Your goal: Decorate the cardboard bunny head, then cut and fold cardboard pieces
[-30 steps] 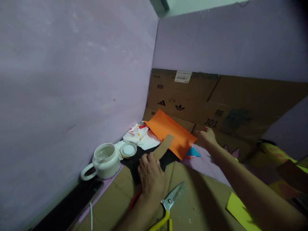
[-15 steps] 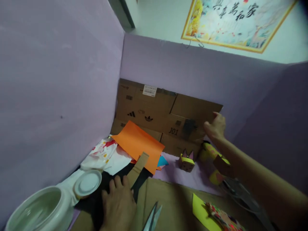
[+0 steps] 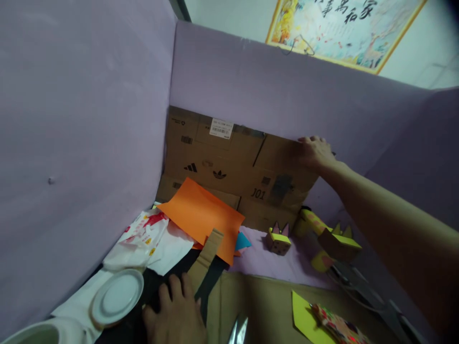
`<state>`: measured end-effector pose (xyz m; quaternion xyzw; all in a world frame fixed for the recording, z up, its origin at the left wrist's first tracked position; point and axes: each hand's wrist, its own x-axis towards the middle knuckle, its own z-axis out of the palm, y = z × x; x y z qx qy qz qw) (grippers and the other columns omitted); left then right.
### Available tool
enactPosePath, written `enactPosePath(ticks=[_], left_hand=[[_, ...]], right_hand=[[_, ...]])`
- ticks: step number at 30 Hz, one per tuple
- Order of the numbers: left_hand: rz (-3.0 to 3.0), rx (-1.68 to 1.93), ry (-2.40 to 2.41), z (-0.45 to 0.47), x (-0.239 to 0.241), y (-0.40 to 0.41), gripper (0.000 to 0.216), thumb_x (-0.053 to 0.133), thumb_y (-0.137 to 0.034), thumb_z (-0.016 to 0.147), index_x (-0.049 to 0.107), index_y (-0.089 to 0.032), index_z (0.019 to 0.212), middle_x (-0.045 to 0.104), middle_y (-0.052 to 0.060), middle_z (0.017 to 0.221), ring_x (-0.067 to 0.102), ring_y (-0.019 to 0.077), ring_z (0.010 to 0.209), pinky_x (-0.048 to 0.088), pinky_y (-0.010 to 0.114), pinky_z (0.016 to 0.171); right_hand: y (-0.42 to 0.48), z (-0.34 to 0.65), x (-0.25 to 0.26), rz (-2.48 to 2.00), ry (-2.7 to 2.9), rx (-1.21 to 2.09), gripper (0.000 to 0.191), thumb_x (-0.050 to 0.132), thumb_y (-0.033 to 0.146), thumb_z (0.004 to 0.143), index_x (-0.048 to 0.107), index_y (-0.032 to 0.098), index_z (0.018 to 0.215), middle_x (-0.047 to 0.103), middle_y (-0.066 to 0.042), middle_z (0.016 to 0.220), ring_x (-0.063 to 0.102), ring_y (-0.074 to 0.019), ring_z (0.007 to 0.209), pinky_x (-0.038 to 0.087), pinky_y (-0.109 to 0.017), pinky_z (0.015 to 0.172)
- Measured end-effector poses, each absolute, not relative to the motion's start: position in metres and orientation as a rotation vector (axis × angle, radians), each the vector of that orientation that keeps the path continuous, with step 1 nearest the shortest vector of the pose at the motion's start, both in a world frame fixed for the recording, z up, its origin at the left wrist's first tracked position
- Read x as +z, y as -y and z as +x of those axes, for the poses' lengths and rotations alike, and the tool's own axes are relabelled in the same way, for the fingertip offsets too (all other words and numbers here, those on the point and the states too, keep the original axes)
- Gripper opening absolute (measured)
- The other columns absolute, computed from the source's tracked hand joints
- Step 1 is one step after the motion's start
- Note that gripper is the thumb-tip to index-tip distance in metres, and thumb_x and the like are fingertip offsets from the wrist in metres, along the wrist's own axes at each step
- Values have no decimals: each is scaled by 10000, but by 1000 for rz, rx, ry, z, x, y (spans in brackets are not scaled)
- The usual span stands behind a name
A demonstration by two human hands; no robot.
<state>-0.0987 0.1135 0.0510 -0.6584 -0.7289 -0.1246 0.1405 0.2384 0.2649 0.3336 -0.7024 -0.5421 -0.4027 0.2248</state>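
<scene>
My right hand [image 3: 318,154] is at the upper right edge of a large flattened cardboard box [image 3: 233,162], its fingers hooked over the edge. The cardboard stands against the purple back wall and bears a white label and printed logos. My left hand [image 3: 176,310] rests palm down on a dark surface, fingers spread, beside a cardboard strip [image 3: 205,258]. That strip overlaps an orange sheet of paper [image 3: 204,210]. Scissors [image 3: 238,330] lie to the right of my left hand, their blades pointing away; the handles are out of view.
A small cardboard box with pointed ears [image 3: 278,241] sits below the standing cardboard. Right of it is a yellow spotted cardboard figure [image 3: 339,241]. Yellow paper [image 3: 304,315] lies in front. At left are a white lid [image 3: 117,296], a white pot [image 3: 53,332] and a plastic bag [image 3: 139,239].
My right hand has moved up to the top edge of the cardboard, and its fingers have closed over it. My left hand stays on the surface. The view has shifted slightly.
</scene>
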Motion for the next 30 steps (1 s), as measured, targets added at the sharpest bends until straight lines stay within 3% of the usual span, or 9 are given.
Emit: enactPosePath(ticks=[4, 7, 14, 20, 26, 30], left_hand=[[-1901, -315, 2122, -99, 50, -114, 443, 383, -147, 852, 534, -110, 1267, 567, 196, 1243, 512, 350, 1055, 405, 550, 776], [-1906, -352, 2083, -98, 54, -111, 441, 357, -139, 858, 546, -97, 1254, 577, 200, 1217, 527, 344, 1026, 414, 540, 767], [-1902, -385, 2071, -98, 57, -108, 433, 339, -139, 871, 554, -86, 1243, 588, 201, 1181, 531, 344, 1002, 422, 532, 743], [-1911, -397, 2063, -99, 55, -108, 439, 350, -155, 870, 535, -88, 1263, 568, 198, 1208, 508, 344, 1031, 417, 516, 745], [-1919, -354, 2113, -99, 55, -109, 443, 348, -180, 882, 507, -102, 1289, 541, 192, 1259, 485, 344, 1073, 387, 529, 785], [-1940, -380, 2117, -99, 57, -107, 447, 350, -176, 878, 501, -93, 1291, 531, 199, 1265, 480, 345, 1072, 390, 526, 781]], right_hand=[[-259, 238, 343, -1987, 1509, -1148, 602, 684, 447, 713, 487, 131, 1186, 451, -145, 1209, 450, -295, 1082, 404, -422, 841], [-252, 239, 353, -2017, 1580, -1132, 562, 700, 468, 690, 530, 120, 1098, 504, -124, 1120, 497, -241, 987, 420, -363, 788], [-243, 241, 366, -2071, 1728, -1115, 369, 603, 469, 802, 573, 153, 990, 574, -49, 931, 539, -185, 870, 448, -349, 745], [-248, 233, 365, -2048, 1797, -1071, 378, 578, 484, 823, 571, 146, 993, 589, -36, 906, 558, -151, 775, 463, -322, 701], [-241, 224, 364, -2020, 1684, -1064, 447, 674, 492, 729, 598, 132, 983, 621, -94, 913, 546, -189, 774, 374, -287, 611], [-232, 220, 368, -2024, 1594, -1055, 455, 655, 495, 743, 609, 123, 1001, 629, -114, 931, 553, -205, 788, 343, -293, 597]])
